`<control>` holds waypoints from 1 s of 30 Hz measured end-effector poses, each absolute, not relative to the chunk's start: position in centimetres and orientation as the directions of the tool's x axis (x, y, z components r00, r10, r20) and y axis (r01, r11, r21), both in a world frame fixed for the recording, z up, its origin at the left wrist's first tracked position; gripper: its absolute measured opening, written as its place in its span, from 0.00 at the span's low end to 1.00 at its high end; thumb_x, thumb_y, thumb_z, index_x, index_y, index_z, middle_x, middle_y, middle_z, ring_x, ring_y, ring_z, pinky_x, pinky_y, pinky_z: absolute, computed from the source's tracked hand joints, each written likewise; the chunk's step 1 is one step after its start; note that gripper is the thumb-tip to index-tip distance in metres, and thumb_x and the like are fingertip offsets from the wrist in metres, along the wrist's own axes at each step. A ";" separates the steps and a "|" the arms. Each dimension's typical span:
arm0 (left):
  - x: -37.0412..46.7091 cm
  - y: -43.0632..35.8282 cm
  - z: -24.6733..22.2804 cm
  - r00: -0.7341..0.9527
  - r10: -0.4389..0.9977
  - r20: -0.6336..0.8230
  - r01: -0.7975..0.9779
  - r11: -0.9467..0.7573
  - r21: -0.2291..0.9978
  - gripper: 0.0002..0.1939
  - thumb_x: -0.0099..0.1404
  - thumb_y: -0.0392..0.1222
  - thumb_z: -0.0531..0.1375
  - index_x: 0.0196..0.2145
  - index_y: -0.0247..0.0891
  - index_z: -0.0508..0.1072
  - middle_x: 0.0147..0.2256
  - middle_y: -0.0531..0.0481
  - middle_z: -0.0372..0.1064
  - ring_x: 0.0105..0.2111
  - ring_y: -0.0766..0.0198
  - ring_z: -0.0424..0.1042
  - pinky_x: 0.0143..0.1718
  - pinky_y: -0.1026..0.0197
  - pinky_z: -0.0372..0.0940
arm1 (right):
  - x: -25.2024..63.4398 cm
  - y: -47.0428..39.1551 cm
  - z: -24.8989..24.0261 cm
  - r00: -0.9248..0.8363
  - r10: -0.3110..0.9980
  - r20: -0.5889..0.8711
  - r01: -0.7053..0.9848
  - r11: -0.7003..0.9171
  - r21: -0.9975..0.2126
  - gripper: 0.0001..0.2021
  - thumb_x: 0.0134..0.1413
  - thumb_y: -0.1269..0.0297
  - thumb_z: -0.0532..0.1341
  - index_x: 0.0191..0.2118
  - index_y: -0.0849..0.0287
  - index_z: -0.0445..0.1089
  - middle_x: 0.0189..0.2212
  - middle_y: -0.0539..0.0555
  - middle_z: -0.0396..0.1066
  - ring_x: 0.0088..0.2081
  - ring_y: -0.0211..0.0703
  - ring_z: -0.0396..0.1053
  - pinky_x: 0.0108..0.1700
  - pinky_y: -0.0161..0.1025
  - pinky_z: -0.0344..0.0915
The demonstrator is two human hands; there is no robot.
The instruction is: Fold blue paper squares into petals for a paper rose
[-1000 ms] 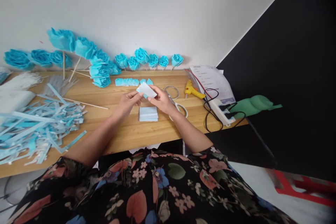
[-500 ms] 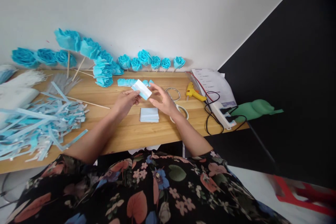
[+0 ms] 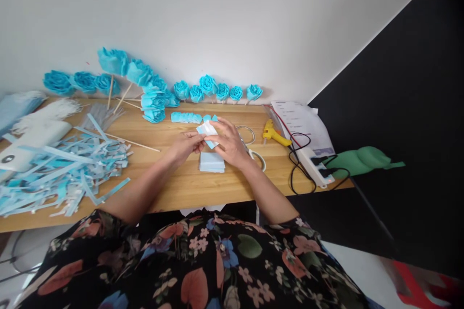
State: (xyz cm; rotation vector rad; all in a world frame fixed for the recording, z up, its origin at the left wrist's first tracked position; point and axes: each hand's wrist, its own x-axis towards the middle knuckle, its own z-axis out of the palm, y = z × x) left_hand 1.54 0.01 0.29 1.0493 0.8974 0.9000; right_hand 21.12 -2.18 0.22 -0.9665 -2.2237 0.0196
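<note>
A small white and light-blue piece [image 3: 207, 130] is between my two hands above the wooden table. My left hand [image 3: 188, 147] pinches its lower left edge. Fingers of my right hand [image 3: 229, 144] close on its right side, covering part of it. Just below lies a stack of pale blue pieces [image 3: 212, 162]. Behind the hands is a row of small blue folded pieces [image 3: 186, 117]. Scissors [image 3: 257, 158] lie beside my right hand, partly hidden by it, and a ring-shaped roll [image 3: 246, 133] is behind them.
Blue flowers on sticks [image 3: 139, 72] line the wall. Cut strips [image 3: 65, 169] cover the table's left side, near a white bag [image 3: 43, 139]. On the right are a yellow glue gun [image 3: 275, 133], papers [image 3: 304, 125], a power strip [image 3: 314, 169] with black cables and a green object [image 3: 362, 161].
My right hand has come in to the held piece and its fingers now touch it. The whole view has shifted, so the table's things appear farther right.
</note>
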 end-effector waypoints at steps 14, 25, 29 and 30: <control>1.5 -0.1 0.5 0.281 0.956 -0.087 -0.053 0.106 0.993 0.19 0.52 0.54 0.67 0.20 0.35 0.72 0.18 0.52 0.66 0.19 0.70 0.60 0.24 0.63 0.55 | 21.1 -1.9 -0.2 -0.323 0.701 0.635 0.556 0.684 -0.472 0.07 0.64 0.61 0.62 0.40 0.50 0.79 0.57 0.55 0.71 0.61 0.50 0.64 0.63 0.56 0.61; 1.6 -0.4 0.8 0.285 0.957 -0.054 0.022 0.050 0.999 0.19 0.53 0.55 0.66 0.18 0.36 0.71 0.19 0.52 0.66 0.19 0.69 0.60 0.25 0.62 0.55 | 20.7 -1.9 -0.6 -0.134 0.856 0.500 0.353 0.512 -0.783 0.08 0.59 0.57 0.65 0.33 0.55 0.73 0.48 0.56 0.76 0.53 0.46 0.72 0.58 0.48 0.65; 1.5 -0.4 0.8 0.312 0.949 -0.041 0.039 0.030 0.999 0.19 0.53 0.55 0.66 0.19 0.36 0.72 0.20 0.52 0.67 0.20 0.69 0.61 0.26 0.63 0.56 | 20.6 -1.8 -1.0 -0.097 0.951 0.295 0.164 0.308 -0.937 0.11 0.55 0.53 0.66 0.34 0.56 0.71 0.42 0.54 0.77 0.44 0.42 0.75 0.49 0.41 0.70; 1.5 -0.4 0.7 0.316 0.948 -0.038 0.046 0.025 0.999 0.19 0.53 0.55 0.66 0.18 0.37 0.72 0.19 0.52 0.67 0.20 0.69 0.61 0.26 0.63 0.56 | 20.7 -1.7 -1.1 -0.091 0.959 0.268 0.152 0.280 -0.948 0.12 0.54 0.53 0.66 0.34 0.56 0.71 0.39 0.52 0.77 0.40 0.41 0.74 0.47 0.39 0.69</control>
